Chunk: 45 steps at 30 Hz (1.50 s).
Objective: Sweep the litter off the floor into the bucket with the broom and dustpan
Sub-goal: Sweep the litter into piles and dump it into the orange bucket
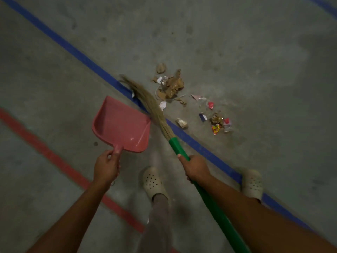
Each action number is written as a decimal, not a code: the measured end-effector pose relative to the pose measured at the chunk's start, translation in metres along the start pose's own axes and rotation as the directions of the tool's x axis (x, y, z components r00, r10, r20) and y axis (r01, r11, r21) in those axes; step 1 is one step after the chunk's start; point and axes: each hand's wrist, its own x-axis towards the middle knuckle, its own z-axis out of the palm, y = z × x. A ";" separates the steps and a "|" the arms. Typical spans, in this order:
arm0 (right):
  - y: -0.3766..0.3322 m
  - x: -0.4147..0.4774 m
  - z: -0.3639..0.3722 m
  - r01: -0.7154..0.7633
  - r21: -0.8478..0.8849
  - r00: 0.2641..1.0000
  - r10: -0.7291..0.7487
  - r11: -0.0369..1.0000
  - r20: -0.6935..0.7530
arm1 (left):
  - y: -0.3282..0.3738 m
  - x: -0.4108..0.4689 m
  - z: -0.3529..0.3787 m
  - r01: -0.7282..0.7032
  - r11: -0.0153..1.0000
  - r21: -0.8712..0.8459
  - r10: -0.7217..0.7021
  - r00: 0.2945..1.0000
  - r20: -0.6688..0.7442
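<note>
1. Head view: your left hand (106, 166) curls its fingers around the short handle of the red dustpan (122, 123), which sits just ahead of that hand with its mouth facing away from you.
2. Your right hand (194, 168) grips the green handle of the broom (150, 105); its straw bristles reach forward and left of that hand, across a blue line (73, 46).
3. The litter (171, 84) lies on the floor (255, 52) ahead of your right hand, just right of the bristles.
</note>
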 end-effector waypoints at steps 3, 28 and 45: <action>0.024 0.030 0.042 -0.081 -0.037 0.996 0.080 0.996 -0.037 | -0.027 0.037 0.002 -0.032 0.997 0.069 0.028 0.998 0.054; -0.023 0.085 -0.035 0.019 0.066 0.953 0.002 0.998 -0.303 | 0.012 0.121 0.031 -0.096 0.991 0.088 0.087 0.991 0.105; 0.150 0.012 -0.109 -0.148 -0.234 0.976 0.103 0.961 -0.194 | 0.002 0.060 0.079 -0.041 0.993 0.113 0.021 0.985 0.172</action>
